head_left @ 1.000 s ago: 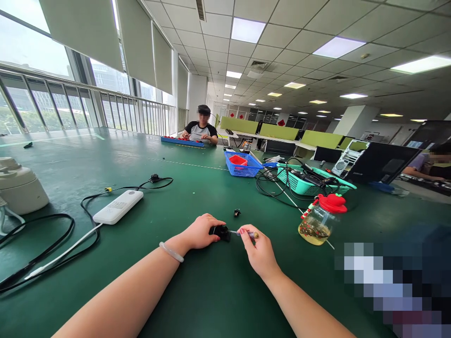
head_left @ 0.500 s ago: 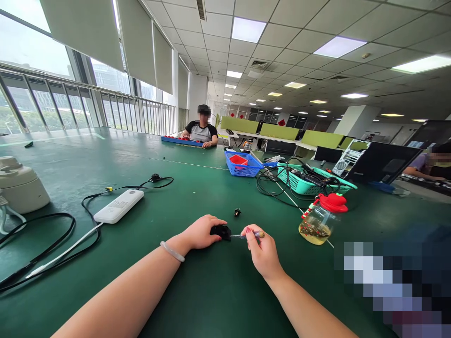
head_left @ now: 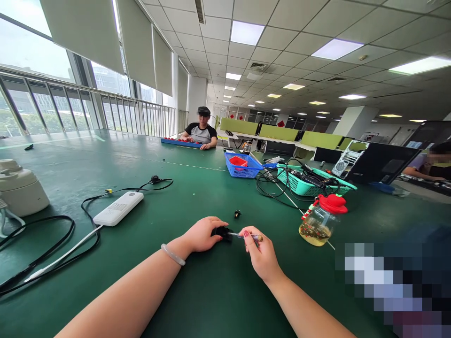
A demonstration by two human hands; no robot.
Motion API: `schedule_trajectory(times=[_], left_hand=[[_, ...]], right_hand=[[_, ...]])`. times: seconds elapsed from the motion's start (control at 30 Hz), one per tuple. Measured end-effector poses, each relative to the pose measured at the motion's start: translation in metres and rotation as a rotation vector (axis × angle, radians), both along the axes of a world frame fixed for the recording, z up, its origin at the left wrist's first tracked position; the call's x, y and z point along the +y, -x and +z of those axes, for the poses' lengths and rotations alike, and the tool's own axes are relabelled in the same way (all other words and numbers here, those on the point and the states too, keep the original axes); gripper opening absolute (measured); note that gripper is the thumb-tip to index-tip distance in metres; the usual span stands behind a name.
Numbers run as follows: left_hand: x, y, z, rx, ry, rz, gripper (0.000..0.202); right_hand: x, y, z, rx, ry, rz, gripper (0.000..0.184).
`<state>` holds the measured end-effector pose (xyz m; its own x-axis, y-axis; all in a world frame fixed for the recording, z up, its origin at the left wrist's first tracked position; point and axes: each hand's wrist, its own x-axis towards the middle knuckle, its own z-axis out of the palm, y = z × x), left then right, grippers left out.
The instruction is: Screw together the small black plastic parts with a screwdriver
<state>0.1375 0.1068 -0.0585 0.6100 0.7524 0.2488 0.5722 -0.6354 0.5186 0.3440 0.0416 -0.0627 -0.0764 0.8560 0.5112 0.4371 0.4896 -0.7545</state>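
Note:
On the green tabletop [head_left: 197,291], my left hand [head_left: 204,233] grips a small black part [head_left: 224,234], thumb on the near side and fingers over the far side. The part's exact kind is not clear, and my fingers cover its left end. My right hand [head_left: 260,251] pinches a screwdriver [head_left: 252,236] by its handle, held nearly level. Its thin metal shaft points left and its tip meets the black part's right side. Just beyond both hands lies a small dark piece with brassy spots [head_left: 237,213].
A glass jar with a red lid [head_left: 319,220] stands to the right. Behind it are a teal basket of cables [head_left: 303,185] and a blue basket [head_left: 243,170]. To the left lie a white power bank [head_left: 119,208] and cables. A person [head_left: 201,131] sits at the far end.
The screwdriver has shifted slightly left, its tip now a little higher against the black part. My left hand keeps its hold in nearly the same place.

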Motion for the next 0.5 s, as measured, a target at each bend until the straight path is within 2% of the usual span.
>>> schedule_trajectory(times=[0.13, 0.23, 0.37, 0.5], left_hand=[[-0.001, -0.002, 0.002, -0.040, -0.050, 0.019, 0.041], [0.002, -0.004, -0.001, -0.024, -0.138, 0.171, 0.038], [0.003, -0.005, -0.005, 0.129, -0.221, 0.381, 0.041], [-0.002, -0.004, -0.004, 0.311, -0.241, 0.441, 0.040]], right_hand=[[0.001, -0.005, -0.004, 0.120, -0.075, 0.013, 0.028], [0.003, -0.006, -0.005, 0.137, -0.116, -0.063, 0.027], [0.010, -0.005, -0.007, 0.095, -0.042, -0.182, 0.031], [0.022, -0.008, -0.013, 0.123, 0.063, -0.243, 0.039]])
